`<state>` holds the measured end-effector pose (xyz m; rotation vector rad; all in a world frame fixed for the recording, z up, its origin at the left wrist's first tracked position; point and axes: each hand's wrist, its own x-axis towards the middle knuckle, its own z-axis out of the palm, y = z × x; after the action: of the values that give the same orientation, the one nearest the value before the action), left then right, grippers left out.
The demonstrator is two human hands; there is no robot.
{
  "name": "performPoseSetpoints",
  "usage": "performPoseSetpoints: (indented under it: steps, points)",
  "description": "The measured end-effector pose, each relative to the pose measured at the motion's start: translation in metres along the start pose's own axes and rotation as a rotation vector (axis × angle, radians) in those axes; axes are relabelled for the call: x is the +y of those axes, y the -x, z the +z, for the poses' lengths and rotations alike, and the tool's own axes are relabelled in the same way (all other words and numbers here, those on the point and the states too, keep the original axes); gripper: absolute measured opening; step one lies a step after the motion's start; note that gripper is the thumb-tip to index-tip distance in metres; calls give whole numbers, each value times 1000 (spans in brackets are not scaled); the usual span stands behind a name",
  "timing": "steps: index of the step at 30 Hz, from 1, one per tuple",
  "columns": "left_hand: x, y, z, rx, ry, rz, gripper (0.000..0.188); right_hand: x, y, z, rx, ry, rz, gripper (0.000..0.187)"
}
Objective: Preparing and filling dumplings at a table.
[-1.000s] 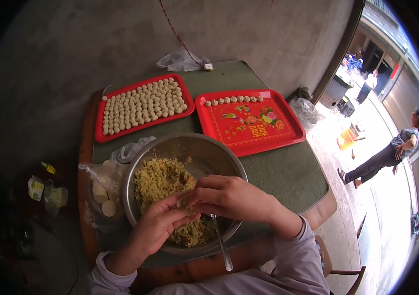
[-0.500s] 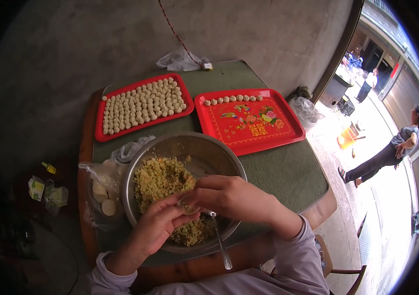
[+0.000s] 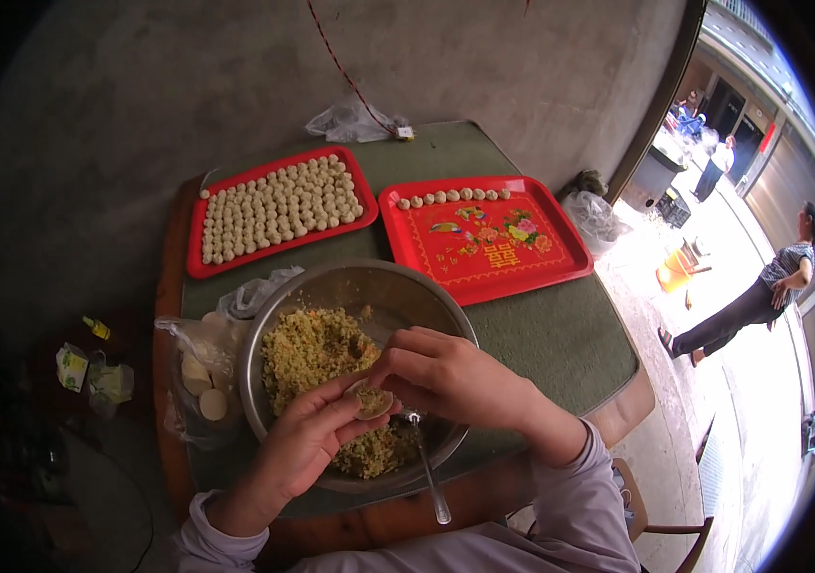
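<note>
Over the large metal bowl (image 3: 412, 291) my left hand (image 3: 298, 439) cups a round dumpling wrapper (image 3: 372, 403) with filling showing inside. The fingers of my right hand (image 3: 460, 377) are bent together at the wrapper's far right edge, pinching it. Crumbly yellow-green filling (image 3: 307, 353) fills the left and near part of the bowl. A metal spoon (image 3: 432, 477) leans in the bowl, its handle over the near rim. Left of the bowl, pale round wrappers (image 3: 212, 405) lie in and beside a clear plastic bag (image 3: 178, 329).
A red tray (image 3: 235, 256) at the far left bears many rows of round dumplings. One row of several dumplings lines the far side of a patterned red tray (image 3: 417, 234). Both stand on the green-topped table (image 3: 560, 334). A person (image 3: 780, 286) stands outside at right.
My right hand has shifted slightly up and left. The wrapper is turned so that more of its filling shows. The trays, bowl and spoon stay in place.
</note>
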<state>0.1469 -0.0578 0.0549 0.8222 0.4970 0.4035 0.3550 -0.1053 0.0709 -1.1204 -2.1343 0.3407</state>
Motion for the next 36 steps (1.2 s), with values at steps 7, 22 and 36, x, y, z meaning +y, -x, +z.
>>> performPoseSetpoints:
  steps: [7, 22, 36]
  points:
    - [-6, 0, -4, 32, -12, 12, 40, -3, 2, 7, -32, 75, -15, 19]
    - [-7, 1, -4, 13, -16, 28, 39, -4, 1, 6, -21, 131, -92, 26]
    - [-2, 5, -2, 13, -20, 20, 41, 1, 0, 2, 46, 14, 3, 17]
